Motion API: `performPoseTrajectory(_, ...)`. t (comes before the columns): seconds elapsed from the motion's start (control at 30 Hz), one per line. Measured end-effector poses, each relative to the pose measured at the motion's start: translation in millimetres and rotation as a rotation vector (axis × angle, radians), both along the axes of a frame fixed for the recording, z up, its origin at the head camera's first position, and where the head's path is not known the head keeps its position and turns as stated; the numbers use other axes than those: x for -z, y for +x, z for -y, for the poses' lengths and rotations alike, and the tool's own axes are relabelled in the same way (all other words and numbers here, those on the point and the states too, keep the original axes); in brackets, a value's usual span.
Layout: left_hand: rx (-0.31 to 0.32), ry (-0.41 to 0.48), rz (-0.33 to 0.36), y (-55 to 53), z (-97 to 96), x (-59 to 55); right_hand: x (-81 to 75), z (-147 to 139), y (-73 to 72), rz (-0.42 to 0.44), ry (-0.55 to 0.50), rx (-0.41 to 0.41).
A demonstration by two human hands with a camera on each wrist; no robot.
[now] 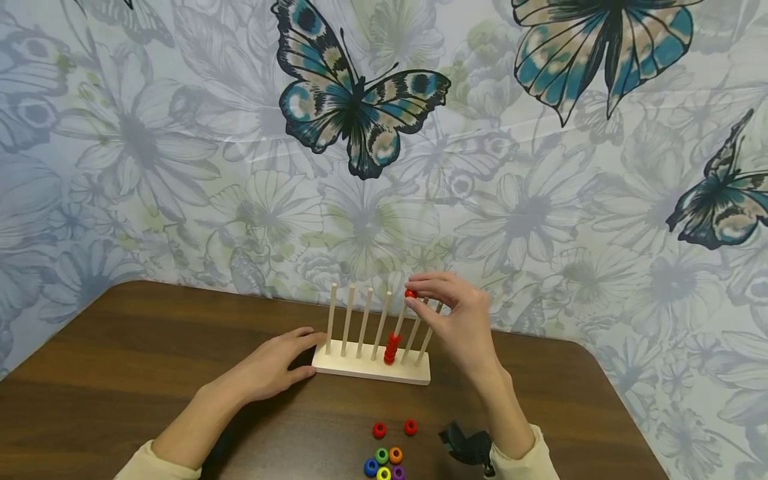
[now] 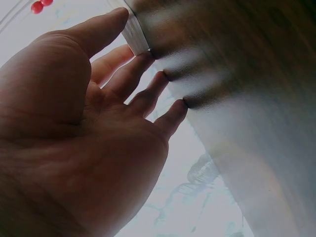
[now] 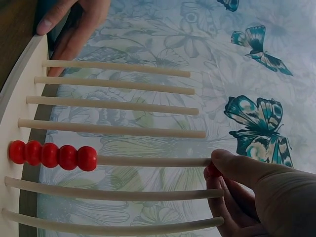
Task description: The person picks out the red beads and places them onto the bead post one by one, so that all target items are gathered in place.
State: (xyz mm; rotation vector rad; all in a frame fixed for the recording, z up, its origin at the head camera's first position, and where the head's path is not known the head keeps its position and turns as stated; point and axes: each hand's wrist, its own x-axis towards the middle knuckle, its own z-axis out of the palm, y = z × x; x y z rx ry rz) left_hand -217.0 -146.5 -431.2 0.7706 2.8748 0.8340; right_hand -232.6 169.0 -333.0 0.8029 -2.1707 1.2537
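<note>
A pale wooden peg stand (image 1: pixel 372 371) with several upright pegs stands on the table. My left hand (image 1: pixel 273 363) holds its left end, thumb at the front corner and index finger at the back; in the left wrist view the other fingers (image 2: pixel 173 116) extend to the tabletop. Several red beads (image 3: pixel 50 155) are stacked at the bottom of the fifth peg from the left. My right hand (image 1: pixel 459 320) pinches another red bead (image 1: pixel 411 293) between thumb and fingers at the top of that peg. Whether the peg's tip is inside the bead is hidden by the fingers.
Two loose red beads (image 1: pixel 380 430) lie in front of the stand. Nearer me is a cluster of green, orange (image 1: pixel 395 455), blue, yellow and purple beads. A black strap-like thing (image 1: pixel 467 445) lies beside my right forearm. Behind the table hangs a butterfly-patterned cloth (image 1: pixel 372 220).
</note>
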Motion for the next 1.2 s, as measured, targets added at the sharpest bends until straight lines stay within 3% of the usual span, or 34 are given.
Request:
performPoseTrajectory(0.23, -0.003, -0.003, -0.002, 0.2, 0.9, 0.1, 4.7, 2, -3.1, -0.121, 0.165, 0.079)
performPoseTrajectory(0.5, -0.001, -0.004, 0.004, -1.1, -1.0, 0.8, 6.5, 2, -1.4, -0.157, 0.162, 0.095)
performPoseTrajectory(0.93, 0.011, 0.008, 0.002, -0.1, -2.6, 1.2, 9.8, -27, 9.9, -0.116, 0.092, 0.187)
performPoseTrajectory(1.2, 0.019, 0.01, -0.03, -1.9, -0.8, 1.6, 20.3, -54, 22.4, -0.081, 0.146, 0.258)
